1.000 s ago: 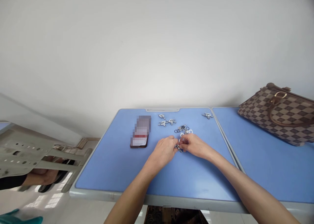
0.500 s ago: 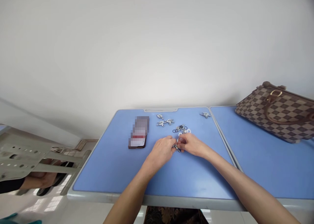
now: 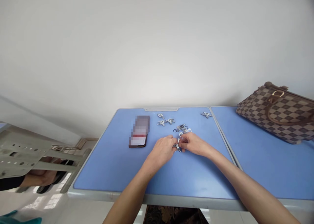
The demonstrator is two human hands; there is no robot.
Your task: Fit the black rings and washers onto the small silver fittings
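Close together over the blue desk, both my hands are closed on one small silver metal piece (image 3: 177, 147). My left hand (image 3: 163, 149) pinches it from the left, its fingertips partly hidden. From the right, the thumb and fingers of my right hand (image 3: 194, 143) meet on the same piece. Just beyond my fingers lies a loose cluster of small metal parts (image 3: 182, 128), some ring-shaped and dark, others silver. Several similar silver metal pieces (image 3: 161, 122) with thin prongs rest farther back to the left, and another silver piece (image 3: 206, 114) is at the back right.
A phone (image 3: 139, 139) with a blurred screen lies left of my hands. On the adjoining desk to the right sits a brown checkered handbag (image 3: 279, 112). The white wall rises behind. At lower left are a grey chair (image 3: 22, 155) and another person's foot.
My hands stay at almost the same spot, with the fingers shifted slightly around the metal piece. The whole view has moved a little; the other pieces lie as before.
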